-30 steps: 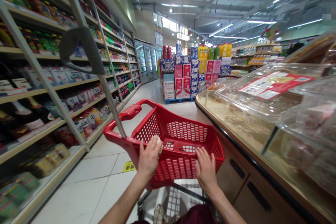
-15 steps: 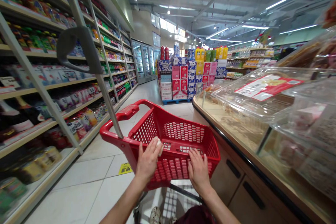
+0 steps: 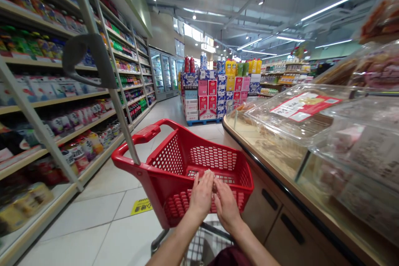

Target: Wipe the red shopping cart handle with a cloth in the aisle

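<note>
A red plastic shopping cart basket (image 3: pixel 156 171) with perforated walls stands in front of me, its inside visible. My left hand (image 3: pixel 202 193) lies over the near rim, fingers together and pointing forward, pressing a crumpled white wipe (image 3: pixel 208 172) that peeks out at the fingertips. Most of the wipe is hidden beneath the fingers. Right beside it, my right hand (image 3: pixel 227 201) rests at the same rim with fingers stretched out, its tips close to the left hand. I see nothing held in it.
Drink shelves (image 3: pixel 56 104) line the left side, with a grey handle on a metal pole (image 3: pixel 121 120) before them. At right is a counter (image 3: pixel 264 153) with clear plastic food boxes (image 3: pixel 299 112). Stacked drink cartons (image 3: pixel 207 99) stand ahead. A yellow floor sticker (image 3: pixel 141 206) lies left of the cart.
My left hand has slid right along the near rim with the white wipe, and my right hand has come slightly left, so the two now lie side by side. The view has shifted slightly.
</note>
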`<state>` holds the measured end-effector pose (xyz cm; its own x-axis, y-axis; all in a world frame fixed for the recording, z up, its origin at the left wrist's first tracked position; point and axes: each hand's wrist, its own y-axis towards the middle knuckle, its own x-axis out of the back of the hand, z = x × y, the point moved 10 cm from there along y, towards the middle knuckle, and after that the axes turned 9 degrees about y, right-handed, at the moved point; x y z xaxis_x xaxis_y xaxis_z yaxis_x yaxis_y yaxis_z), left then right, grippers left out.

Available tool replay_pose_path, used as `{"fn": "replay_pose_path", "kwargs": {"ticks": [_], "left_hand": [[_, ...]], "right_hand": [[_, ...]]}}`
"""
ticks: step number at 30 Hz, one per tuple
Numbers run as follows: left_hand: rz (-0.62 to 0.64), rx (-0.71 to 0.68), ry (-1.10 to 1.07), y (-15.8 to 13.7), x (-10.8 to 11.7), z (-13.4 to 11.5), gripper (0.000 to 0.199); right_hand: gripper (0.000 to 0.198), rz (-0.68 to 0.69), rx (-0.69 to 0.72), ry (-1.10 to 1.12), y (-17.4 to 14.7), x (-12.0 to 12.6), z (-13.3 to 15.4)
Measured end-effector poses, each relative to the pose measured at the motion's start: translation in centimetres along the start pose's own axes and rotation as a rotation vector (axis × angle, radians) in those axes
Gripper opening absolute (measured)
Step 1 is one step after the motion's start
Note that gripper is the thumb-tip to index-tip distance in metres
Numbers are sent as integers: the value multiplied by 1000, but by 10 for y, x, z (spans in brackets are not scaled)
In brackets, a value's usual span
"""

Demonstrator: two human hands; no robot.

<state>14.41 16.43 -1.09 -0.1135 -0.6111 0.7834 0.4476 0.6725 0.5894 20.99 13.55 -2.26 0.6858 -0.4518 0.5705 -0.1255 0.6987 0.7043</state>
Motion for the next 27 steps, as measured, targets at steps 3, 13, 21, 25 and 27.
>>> {"fn": "replay_pose_path", "kwargs": {"ticks": [3, 13, 21, 25, 27], "left_hand": [[43, -19, 26, -2, -1, 4, 51], [135, 23, 160, -26, 4, 104, 41], [193, 139, 74, 6, 25, 108, 24], [133, 157, 40, -2, 31, 98, 21], [98, 159, 33, -8, 33, 92, 22]], "right_hand": [[45, 3, -21, 59, 12, -1, 11], [39, -9, -64, -131, 42, -48, 17], [47, 34, -15, -278, -4, 14, -51], [46, -43, -85, -387, -37, 51, -99], [45, -77, -87, -378, -37, 48, -93]]}}
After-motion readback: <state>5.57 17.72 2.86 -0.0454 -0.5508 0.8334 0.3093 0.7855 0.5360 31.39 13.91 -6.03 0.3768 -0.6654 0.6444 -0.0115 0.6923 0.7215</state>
